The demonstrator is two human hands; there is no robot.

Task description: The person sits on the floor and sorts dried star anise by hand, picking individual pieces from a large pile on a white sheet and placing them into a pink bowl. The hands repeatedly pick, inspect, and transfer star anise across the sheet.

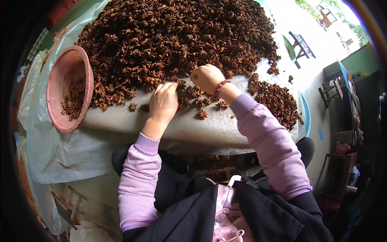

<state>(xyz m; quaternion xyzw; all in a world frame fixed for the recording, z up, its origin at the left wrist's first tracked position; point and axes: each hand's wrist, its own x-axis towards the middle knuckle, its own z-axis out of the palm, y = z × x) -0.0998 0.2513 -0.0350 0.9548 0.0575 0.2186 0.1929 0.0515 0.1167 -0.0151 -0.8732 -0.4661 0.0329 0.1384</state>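
A large heap of dried star anise (169,39) covers most of the plastic-covered table before me. My left hand (164,99) rests at the near edge of the heap, its fingers curled down among the pods. Just right of it, my right hand (208,78) is bent into a loose fist above several loose star anise pods (196,91). The fingertips of both hands are turned away or hidden, so whether either pinches a pod does not show. A single star anise (203,114) lies apart on the plastic sheet (121,119), nearer to me.
At left, a pink plastic basket (52,90) leans tilted, with star anise inside. A smaller star anise pile (276,101) sits at the table's right, beside a light-blue basin rim (306,115). Wooden stools (331,90) stand on the floor beyond.
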